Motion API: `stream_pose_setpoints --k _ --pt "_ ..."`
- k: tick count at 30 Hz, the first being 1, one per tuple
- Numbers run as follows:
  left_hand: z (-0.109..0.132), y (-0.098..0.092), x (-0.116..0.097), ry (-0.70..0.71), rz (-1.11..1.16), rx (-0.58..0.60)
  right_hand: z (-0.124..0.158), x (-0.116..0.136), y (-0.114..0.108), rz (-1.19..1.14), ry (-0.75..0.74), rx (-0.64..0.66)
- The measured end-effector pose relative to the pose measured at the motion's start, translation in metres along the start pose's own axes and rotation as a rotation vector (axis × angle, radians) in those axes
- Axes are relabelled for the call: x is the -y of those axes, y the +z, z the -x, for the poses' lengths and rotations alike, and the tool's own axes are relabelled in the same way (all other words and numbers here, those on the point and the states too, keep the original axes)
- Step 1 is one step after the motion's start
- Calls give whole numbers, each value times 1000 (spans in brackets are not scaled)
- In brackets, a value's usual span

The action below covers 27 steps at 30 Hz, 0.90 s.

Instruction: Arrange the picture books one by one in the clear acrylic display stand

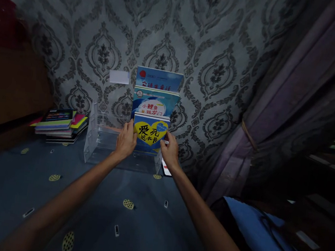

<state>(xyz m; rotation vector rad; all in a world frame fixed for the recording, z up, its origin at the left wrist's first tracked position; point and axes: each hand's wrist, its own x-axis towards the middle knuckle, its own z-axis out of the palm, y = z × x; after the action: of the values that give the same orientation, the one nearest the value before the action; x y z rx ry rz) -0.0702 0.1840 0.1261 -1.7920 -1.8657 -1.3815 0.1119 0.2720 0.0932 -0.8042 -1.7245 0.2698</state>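
Note:
Between my two hands stands a blue book point(147, 144) with a yellow heart on its cover. My left hand point(127, 140) grips its left edge, and my right hand point(170, 147) pinches the right edge. The book is upright at the front right part of a clear acrylic rack point(92, 144). Behind it, two taller books rise in steps: a blue book with a fish-story title point(155, 101) and, farther back, a light blue book point(159, 77). The lower parts of both are hidden by the books in front.
A stack of books and notebooks point(59, 126) lies left of the rack. Something with a white face and dark edge point(166, 168) shows behind the rack's right end. A white switch plate point(119, 77) is on the patterned wall. A tied curtain point(247, 123) and blue bag point(252, 229) are at right.

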Motion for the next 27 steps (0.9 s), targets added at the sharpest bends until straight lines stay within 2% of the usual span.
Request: stream_pose_setpoints --k 17,23,27 --pt "0 0 2 -21 11 15 -1 -1 1 -17 32 -2" --pt "3 0 4 -15 38 41 -1 -1 -4 19 27 73" --pt "5 1 12 -5 74 62 -5 -1 -17 56 11 158"
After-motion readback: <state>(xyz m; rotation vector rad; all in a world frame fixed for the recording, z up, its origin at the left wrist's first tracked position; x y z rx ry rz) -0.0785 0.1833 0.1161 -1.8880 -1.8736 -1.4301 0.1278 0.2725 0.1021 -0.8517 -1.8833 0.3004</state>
